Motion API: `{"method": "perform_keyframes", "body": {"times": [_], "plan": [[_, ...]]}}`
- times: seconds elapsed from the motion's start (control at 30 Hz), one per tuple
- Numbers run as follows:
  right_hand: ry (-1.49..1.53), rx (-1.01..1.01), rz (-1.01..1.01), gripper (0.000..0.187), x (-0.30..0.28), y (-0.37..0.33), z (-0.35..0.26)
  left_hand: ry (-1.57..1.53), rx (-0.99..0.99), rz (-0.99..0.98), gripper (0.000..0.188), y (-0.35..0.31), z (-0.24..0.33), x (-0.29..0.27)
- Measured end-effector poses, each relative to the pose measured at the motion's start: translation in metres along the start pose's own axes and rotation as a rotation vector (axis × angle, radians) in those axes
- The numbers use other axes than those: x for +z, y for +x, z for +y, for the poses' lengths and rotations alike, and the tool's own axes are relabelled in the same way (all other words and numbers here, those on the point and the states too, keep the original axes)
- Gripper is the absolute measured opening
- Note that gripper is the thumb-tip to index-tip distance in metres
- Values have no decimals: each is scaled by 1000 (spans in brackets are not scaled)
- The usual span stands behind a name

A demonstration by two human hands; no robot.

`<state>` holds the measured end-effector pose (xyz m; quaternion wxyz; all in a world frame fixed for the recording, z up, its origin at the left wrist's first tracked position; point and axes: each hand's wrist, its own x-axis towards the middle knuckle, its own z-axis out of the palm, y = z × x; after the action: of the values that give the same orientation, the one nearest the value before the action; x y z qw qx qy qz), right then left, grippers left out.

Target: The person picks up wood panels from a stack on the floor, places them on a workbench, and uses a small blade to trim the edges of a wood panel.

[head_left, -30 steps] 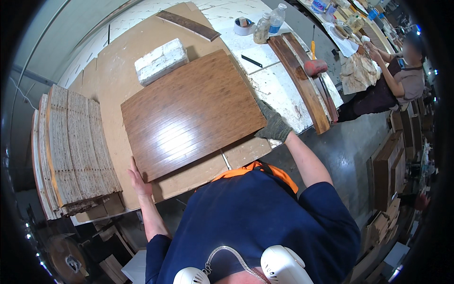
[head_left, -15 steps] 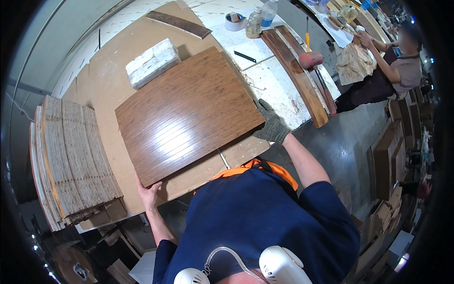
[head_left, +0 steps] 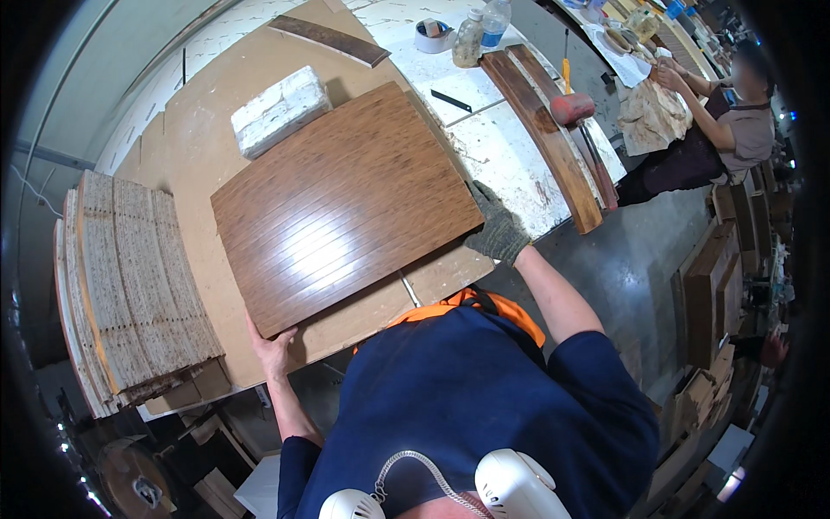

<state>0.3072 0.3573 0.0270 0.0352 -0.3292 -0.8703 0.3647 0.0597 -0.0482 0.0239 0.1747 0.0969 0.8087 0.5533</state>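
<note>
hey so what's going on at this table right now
A person has both hands on a brown wooden panel over cardboard: the bare left hand at its near left corner, the gloved right hand at its near right corner. A white block sits by its far edge, stacked boards stand to the left, and a red mallet lies to the right. Another person is farther right.
</note>
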Motion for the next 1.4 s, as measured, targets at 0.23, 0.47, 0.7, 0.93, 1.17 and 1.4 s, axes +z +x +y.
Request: {"method": "perform_keyframes", "body": {"times": [0.23,0.47,0.7,0.93,1.17,1.4], "plan": [[-543,-339,92,79,-12,-11,-39,901,526,-52,117,-7,49,7],[-728,-433,62,59,4,-5,-64,1119,539,-302,117,10,85,53],[-815,-392,-67,57,-5,1,-78,1067,660,-251,114,12,68,56],[-760,-379,-45,58,2,1,-72,1115,671,-236,114,14,72,61],[-289,-317,255,89,-5,-15,-30,1142,624,-249,112,12,80,62],[-9,19,137,102,-9,-29,-16,1173,595,-244,113,10,73,60]]}}
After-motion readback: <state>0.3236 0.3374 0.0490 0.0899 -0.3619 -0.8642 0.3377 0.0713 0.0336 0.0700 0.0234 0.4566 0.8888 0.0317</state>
